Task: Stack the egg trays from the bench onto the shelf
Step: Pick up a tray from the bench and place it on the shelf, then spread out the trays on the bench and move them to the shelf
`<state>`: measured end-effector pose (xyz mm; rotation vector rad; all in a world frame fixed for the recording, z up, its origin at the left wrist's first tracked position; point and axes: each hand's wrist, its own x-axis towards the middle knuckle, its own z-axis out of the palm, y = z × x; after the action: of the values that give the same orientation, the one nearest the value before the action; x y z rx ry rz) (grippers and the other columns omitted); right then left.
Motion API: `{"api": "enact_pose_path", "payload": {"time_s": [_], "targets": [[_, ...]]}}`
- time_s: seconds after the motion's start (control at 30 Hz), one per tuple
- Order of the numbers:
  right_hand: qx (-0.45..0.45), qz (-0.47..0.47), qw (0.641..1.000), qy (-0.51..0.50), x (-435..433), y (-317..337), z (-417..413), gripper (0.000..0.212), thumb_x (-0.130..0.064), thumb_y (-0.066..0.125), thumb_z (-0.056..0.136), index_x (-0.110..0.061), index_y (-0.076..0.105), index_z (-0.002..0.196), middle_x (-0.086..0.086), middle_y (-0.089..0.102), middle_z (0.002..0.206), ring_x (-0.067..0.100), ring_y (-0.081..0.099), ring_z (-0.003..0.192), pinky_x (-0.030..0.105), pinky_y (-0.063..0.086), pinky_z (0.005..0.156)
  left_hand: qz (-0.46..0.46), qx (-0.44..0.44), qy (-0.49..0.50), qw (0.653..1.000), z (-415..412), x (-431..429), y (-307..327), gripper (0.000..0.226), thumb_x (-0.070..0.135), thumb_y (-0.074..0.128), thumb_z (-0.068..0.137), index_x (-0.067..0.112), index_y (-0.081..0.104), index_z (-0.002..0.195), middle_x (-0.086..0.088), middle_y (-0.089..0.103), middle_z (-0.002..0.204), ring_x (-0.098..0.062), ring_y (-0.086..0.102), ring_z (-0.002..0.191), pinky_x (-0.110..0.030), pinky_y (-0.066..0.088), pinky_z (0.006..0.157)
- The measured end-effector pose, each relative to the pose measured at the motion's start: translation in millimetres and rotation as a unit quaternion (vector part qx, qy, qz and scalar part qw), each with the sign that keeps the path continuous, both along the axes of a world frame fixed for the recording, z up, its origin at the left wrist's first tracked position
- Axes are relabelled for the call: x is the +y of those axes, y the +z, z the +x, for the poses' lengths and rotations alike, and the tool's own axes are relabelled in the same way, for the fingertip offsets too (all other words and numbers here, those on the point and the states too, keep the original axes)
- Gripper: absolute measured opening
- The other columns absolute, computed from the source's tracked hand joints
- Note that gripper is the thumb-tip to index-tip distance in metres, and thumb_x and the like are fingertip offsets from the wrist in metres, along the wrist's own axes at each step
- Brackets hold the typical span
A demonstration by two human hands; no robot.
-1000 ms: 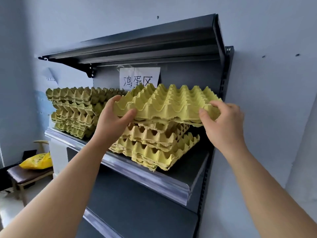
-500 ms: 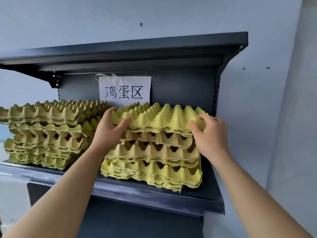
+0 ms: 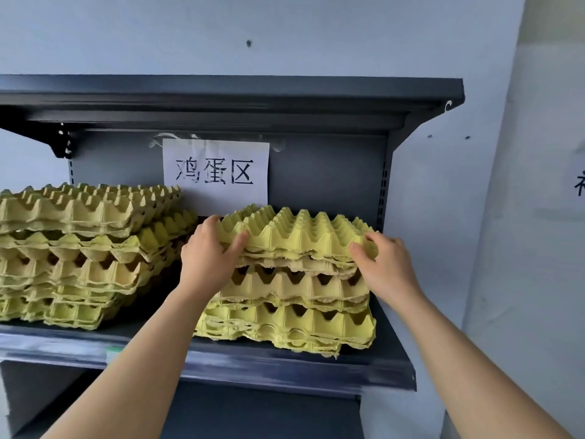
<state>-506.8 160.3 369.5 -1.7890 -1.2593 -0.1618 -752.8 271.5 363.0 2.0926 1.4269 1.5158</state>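
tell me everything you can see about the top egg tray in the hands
The top egg tray is yellow-green moulded pulp with rows of pointed peaks and rough edges. It lies roughly level atop the right-hand stack on the shelf. The left hand grips its left edge, the right hand its right corner.

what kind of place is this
Likely a shop or stockroom: a dark metal display shelf, stacks of empty egg trays on it, and a paper sign taped to its back panel.
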Motion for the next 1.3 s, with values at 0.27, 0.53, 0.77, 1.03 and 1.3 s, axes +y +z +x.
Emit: {"api": "enact_pose_path", "payload": {"time_s": [0.27,0.53,0.77,1.03,1.3], "targets": [[-0.106,0.056,0.993,-0.014,-40,-14,4,0.043,-0.037,0.056,0.092,-0.017,0.056,0.129,0.005,0.050,0.130,0.023,0.042,0.123,0.028,0.033,0.095,0.218,0.015,-0.006,0.976,23,-45,-34,0.046,0.038,0.053,0.089,0.009,0.059,0.125,-0.008,0.056,0.130,-0.028,0.047,0.119,-0.042,0.033,0.103],[-0.149,0.023,0.986,-0.064,-130,-93,45,0.035,-0.025,0.065,0.087,-0.008,0.064,0.117,0.007,0.062,0.119,0.026,0.057,0.112,0.037,0.044,0.095,0.192,0.074,-0.192,0.960,92,-116,-111,0.036,0.031,0.055,0.089,0.011,0.064,0.118,-0.001,0.062,0.117,-0.021,0.056,0.102,-0.032,0.039,0.092],[-0.089,-0.098,0.984,-0.121,-218,-179,121,0.040,-0.032,0.058,0.085,-0.007,0.066,0.115,0.008,0.064,0.118,0.025,0.058,0.110,0.039,0.047,0.095,0.126,0.139,-0.310,0.932,190,-177,-189,0.040,0.035,0.049,0.089,0.010,0.066,0.115,-0.003,0.065,0.115,-0.025,0.060,0.101,-0.039,0.046,0.089],[-0.053,-0.212,0.965,-0.144,-294,-270,231,0.037,-0.031,0.058,0.086,-0.010,0.066,0.116,0.006,0.067,0.114,0.024,0.061,0.106,0.038,0.047,0.094,-0.004,0.221,-0.349,0.911,313,-240,-291,0.046,0.043,0.046,0.085,0.012,0.067,0.113,-0.003,0.068,0.110,-0.029,0.063,0.093,-0.041,0.050,0.083],[-0.015,-0.300,0.947,-0.115,-307,-362,325,0.036,-0.025,0.059,0.088,-0.008,0.063,0.120,0.006,0.067,0.109,0.025,0.060,0.102,0.039,0.049,0.089,-0.157,0.287,-0.304,0.895,382,-255,-404,0.037,0.031,0.064,0.086,0.012,0.066,0.118,-0.007,0.067,0.115,-0.033,0.061,0.103,-0.042,0.047,0.086]]}}
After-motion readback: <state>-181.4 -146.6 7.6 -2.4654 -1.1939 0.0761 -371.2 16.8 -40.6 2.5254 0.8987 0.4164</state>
